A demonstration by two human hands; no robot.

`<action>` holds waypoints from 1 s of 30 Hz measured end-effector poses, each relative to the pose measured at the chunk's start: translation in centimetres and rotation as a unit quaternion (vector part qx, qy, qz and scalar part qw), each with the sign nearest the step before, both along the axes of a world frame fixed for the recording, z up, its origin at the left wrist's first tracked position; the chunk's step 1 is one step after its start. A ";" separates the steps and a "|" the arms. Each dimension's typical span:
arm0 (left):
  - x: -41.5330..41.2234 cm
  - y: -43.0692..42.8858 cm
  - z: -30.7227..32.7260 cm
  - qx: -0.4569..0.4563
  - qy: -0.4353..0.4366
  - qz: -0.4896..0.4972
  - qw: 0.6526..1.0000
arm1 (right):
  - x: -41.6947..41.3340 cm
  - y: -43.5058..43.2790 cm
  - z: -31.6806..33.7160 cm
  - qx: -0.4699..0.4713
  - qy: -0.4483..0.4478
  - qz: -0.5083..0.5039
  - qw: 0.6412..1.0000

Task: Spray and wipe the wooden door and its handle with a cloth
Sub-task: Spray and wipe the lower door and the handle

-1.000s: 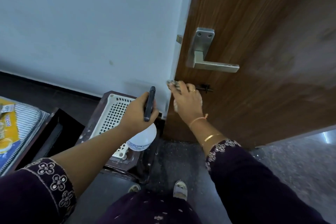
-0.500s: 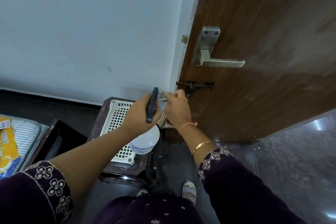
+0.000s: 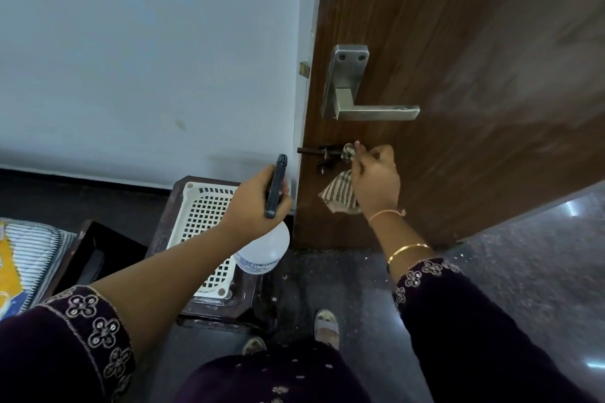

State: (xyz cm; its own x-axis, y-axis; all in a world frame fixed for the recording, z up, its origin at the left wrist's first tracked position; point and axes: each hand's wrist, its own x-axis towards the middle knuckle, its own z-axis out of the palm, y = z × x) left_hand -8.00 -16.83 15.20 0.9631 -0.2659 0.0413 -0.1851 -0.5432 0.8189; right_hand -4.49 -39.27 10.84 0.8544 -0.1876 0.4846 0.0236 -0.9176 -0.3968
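Observation:
The dark wooden door (image 3: 474, 59) fills the upper right, with a grey metal lever handle (image 3: 357, 101) on it. Below the handle sits a dark sliding latch (image 3: 322, 155). My right hand (image 3: 376, 178) pinches a striped cloth (image 3: 339, 195) and presses its top end against the latch; the rest of the cloth hangs down. My left hand (image 3: 253, 203) grips the black trigger head of a white spray bottle (image 3: 263, 253), held just left of the door's edge.
A white wall (image 3: 147, 59) stands left of the door. Under my left arm is a dark wooden stand with a white perforated tray (image 3: 204, 222). A striped mattress (image 3: 29, 245) lies at the far left. My feet (image 3: 325, 325) stand on dark speckled floor.
My right hand has moved the cloth from the door's lower edge, past the spray bottle, up to the latch. The view has shifted closer to the door. My left hand keeps the bottle.

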 end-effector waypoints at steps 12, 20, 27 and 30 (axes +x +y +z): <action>0.9 -1.7 0.0 0.014 0.003 0.039 0.999 | 0.7 0.2 0.7 0.298 0.041 -0.101 0.949; 0.5 -2.0 -0.2 0.000 0.018 0.047 0.999 | 1.0 1.7 -0.5 0.812 0.063 -0.337 0.472; -0.1 -1.7 -0.3 0.011 0.021 0.065 0.998 | 1.8 5.1 1.0 0.829 0.082 -0.140 0.535; -0.5 -1.4 -0.4 -0.007 0.035 0.073 0.997 | 0.9 5.6 0.3 0.784 0.119 -0.117 0.598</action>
State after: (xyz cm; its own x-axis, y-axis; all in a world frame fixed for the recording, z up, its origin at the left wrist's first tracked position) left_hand -8.50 -18.27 14.83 0.9922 -0.1223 -0.0250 -0.0467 -0.5494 0.8342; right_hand -3.61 -33.67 11.13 0.7251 -0.3805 -0.5740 -0.2612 0.6193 -0.7404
